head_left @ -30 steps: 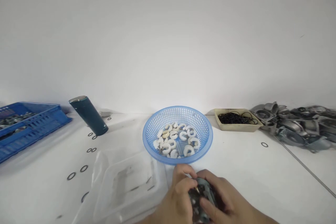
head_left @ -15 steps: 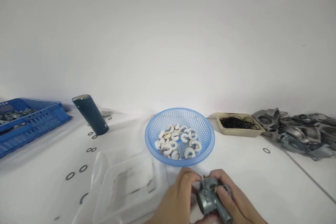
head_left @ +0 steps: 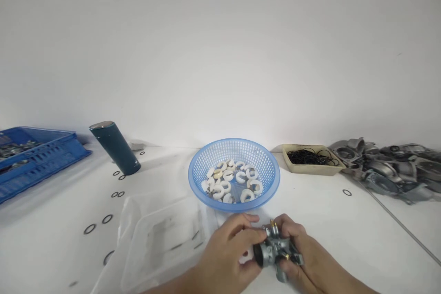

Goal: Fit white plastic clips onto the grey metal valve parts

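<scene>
While gripped from both sides, small grey metal part (head_left: 275,250) with brass fittings held just above the white table (head_left: 344,229), near the bottom edge, just near of the blue mesh basket (head_left: 206,165). Left hand (head_left: 223,255) curled around the part's left side, fingers narrow and pinching; right hand (head_left: 303,257) wrapped under and behind its right side, thumb on top. Basket loaded with white C-shaped pieces (head_left: 227,183), one or two yellowish. Far right of the basket, shallow beige tray (head_left: 310,169) filled with thin black rings (head_left: 308,157). Further right, loose heap of grey metal castings (head_left: 389,167), cut off by the frame edge. Far left, blue crate (head_left: 44,158) with metal pieces inside, only partly in view. Beside it, dark teal cylinder (head_left: 115,148), leaning in the view. Near left, clear plastic tray (head_left: 161,239), contents hard to make out. Scattered black rings (head_left: 90,228) loose on the table. Underside of the held part hidden by fingers.
</scene>
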Demonstrator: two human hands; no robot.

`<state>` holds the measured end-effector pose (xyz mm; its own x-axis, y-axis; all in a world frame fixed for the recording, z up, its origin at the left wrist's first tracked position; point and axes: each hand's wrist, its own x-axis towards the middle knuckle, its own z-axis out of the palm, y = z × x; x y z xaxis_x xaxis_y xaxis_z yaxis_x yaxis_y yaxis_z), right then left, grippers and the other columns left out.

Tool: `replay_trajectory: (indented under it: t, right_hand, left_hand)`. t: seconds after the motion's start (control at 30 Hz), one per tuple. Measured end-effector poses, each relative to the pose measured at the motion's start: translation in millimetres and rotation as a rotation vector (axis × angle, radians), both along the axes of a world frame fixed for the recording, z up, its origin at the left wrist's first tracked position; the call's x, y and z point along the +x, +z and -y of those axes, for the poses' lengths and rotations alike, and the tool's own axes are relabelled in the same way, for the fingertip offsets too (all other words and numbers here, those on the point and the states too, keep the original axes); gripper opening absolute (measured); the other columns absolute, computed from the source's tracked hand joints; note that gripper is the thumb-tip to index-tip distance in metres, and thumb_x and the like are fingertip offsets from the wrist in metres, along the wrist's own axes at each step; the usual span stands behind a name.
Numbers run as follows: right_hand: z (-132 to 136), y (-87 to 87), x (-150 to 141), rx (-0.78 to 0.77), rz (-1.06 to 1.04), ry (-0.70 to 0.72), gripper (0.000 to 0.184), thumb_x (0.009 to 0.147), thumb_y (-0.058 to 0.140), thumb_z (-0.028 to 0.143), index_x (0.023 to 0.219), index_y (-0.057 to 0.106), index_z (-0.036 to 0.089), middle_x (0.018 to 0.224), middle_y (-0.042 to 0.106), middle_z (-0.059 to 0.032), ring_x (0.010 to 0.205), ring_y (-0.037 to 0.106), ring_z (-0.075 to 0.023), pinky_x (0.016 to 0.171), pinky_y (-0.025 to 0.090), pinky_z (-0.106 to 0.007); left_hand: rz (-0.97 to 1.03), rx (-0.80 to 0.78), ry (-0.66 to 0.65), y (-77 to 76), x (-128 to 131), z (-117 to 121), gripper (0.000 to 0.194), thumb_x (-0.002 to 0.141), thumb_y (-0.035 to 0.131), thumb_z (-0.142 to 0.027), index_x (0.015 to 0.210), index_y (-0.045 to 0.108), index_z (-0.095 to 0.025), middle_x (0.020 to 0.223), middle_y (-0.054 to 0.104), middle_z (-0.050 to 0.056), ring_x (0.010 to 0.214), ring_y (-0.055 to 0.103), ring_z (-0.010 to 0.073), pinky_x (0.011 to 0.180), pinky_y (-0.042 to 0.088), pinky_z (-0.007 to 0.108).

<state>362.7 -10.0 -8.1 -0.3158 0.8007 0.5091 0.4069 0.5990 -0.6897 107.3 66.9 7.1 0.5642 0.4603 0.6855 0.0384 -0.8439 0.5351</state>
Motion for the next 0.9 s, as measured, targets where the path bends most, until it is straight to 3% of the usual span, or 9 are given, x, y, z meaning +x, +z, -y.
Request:
replay_trajectory:
  t: [0.07,0.13,0.23,0.3,0.47,0.57,0.7,0.77,0.9]
  right_hand:
    - [2.0,10.1,3.4,-0.065,0.094,-0.011,0.03,0.126,0.049,0.057,0.13,0.055,0.028,0.111,0.069,-0.0063,0.088,0.072,-0.0236,0.08,0.063,-0.034]
    - [2.0,17.2,7.3,-0.096,0.17,-0.013,0.029,0.124,0.056,0.056,0.129,0.059,0.028,0.111,0.074,-0.0069,0.092,0.074,-0.0257,0.084,0.064,-0.036]
    - [-2.6,18.5,14.3,-0.069,0.266,0.003,0.019,0.122,0.06,0.045,0.129,0.064,0.028,0.11,0.078,-0.0068,0.093,0.075,-0.0266,0.083,0.062,-0.035]
    - [-6.1,15.0,18.6,-0.041,0.322,0.004,0.018,0.122,0.056,0.033,0.136,0.066,0.029,0.116,0.08,-0.0078,0.096,0.076,-0.0267,0.085,0.062,-0.036]
    - [-7.4,9.1,20.7,0.008,0.391,-0.039,0.023,0.116,0.057,0.021,0.136,0.068,0.028,0.115,0.081,-0.0064,0.094,0.077,-0.0258,0.081,0.058,-0.035]
    - [-5.8,12.6,17.8,-0.011,0.372,-0.053,0.03,0.111,0.055,0.015,0.135,0.068,0.027,0.115,0.082,-0.007,0.096,0.078,-0.0254,0.083,0.06,-0.035]
    - [-5.6,18.0,14.2,-0.024,0.355,-0.072,0.016,0.115,0.055,0.021,0.121,0.069,0.027,0.108,0.08,-0.0056,0.091,0.078,-0.0236,0.079,0.06,-0.033]
    - [-5.8,18.8,12.9,-0.011,0.331,-0.081,0.016,0.114,0.053,0.018,0.115,0.067,0.027,0.102,0.078,-0.004,0.086,0.076,-0.0228,0.075,0.058,-0.031]
    - [-4.2,19.8,13.2,-0.064,0.278,-0.089,0.021,0.105,0.056,0.011,0.111,0.067,0.028,0.103,0.078,-0.0036,0.089,0.075,-0.0232,0.075,0.056,-0.03]
  left_hand:
    - [-0.046,0.084,-0.029,3.7,-1.5,0.2,0.023,0.102,0.082,-0.016,0.124,0.077,-0.022,0.113,0.074,0.013,0.133,0.079,0.0336,0.1,0.073,0.036]
    - [-0.147,-0.006,-0.061,4.4,-3.1,2.2,0.01,0.105,0.082,-0.024,0.115,0.079,-0.022,0.115,0.076,0.013,0.136,0.078,0.0334,0.111,0.069,0.039]
    - [-0.282,-0.311,-0.053,3.5,-4.9,5.4,0.023,0.103,0.087,-0.048,0.108,0.081,-0.027,0.13,0.082,0.01,0.129,0.082,0.0306,0.105,0.07,0.034]
    - [-0.359,-0.447,-0.094,6.5,-5.9,6.0,0.034,0.097,0.091,-0.061,0.108,0.083,-0.03,0.145,0.082,0.005,0.134,0.081,0.0314,0.113,0.066,0.036]
    - [-0.461,-0.582,-0.185,24.8,-7.3,7.0,0.03,0.097,0.093,-0.055,0.114,0.085,-0.032,0.164,0.073,0.001,0.155,0.068,0.0334,0.129,0.054,0.038]
    - [-0.402,-0.532,-0.14,21.7,-7.1,9.0,0.029,0.096,0.096,-0.043,0.119,0.081,-0.033,0.152,0.079,0.002,0.144,0.076,0.0312,0.12,0.061,0.037]
    - [-0.352,-0.128,-0.108,3.8,-7.4,9.5,0.029,0.099,0.087,-0.024,0.126,0.075,-0.03,0.142,0.075,0.01,0.106,0.086,0.0248,0.088,0.072,0.03]
    - [-0.391,-0.01,-0.044,1.1,-6.7,8.3,0.054,0.092,0.094,-0.025,0.14,0.069,-0.028,0.151,0.068,0.016,0.111,0.085,0.0296,0.092,0.074,0.036]
    - [-0.617,-0.075,-0.014,14.9,-2.7,5.9,0.106,0.078,0.11,-0.038,0.166,0.052,-0.024,0.167,0.06,0.022,0.133,0.078,0.0429,0.111,0.071,0.054]
